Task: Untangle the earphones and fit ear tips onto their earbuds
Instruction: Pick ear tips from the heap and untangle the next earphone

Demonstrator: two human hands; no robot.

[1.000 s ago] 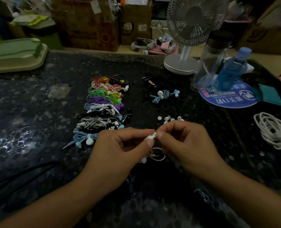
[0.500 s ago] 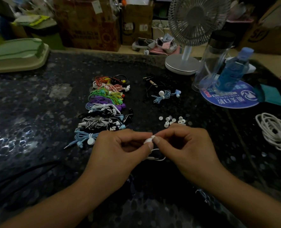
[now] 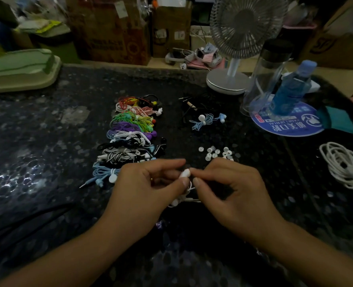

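My left hand (image 3: 148,189) pinches a white earbud (image 3: 184,174) between thumb and forefinger above the dark speckled table. My right hand (image 3: 231,189) meets it from the right, thumb and forefinger pinching at the earbud's tip. The white cable (image 3: 189,198) of this earphone hangs in a loop under both hands, partly hidden by them. Several loose white ear tips (image 3: 214,153) lie just beyond my right hand. A column of bundled earphones (image 3: 130,137) in many colours lies to the left of them. One light blue bundled earphone (image 3: 204,121) lies apart, further back.
A desk fan (image 3: 228,81) stands at the back right, beside a clear bottle (image 3: 266,75) and a blue bottle (image 3: 289,90) on a round blue mat (image 3: 289,125). A coiled white cable (image 3: 343,164) lies at the right edge. A green tray (image 3: 20,69) sits far left.
Both hands have stayed together at the white earbud, shifting only slightly. The hanging cable loop has moved a little under the hands.
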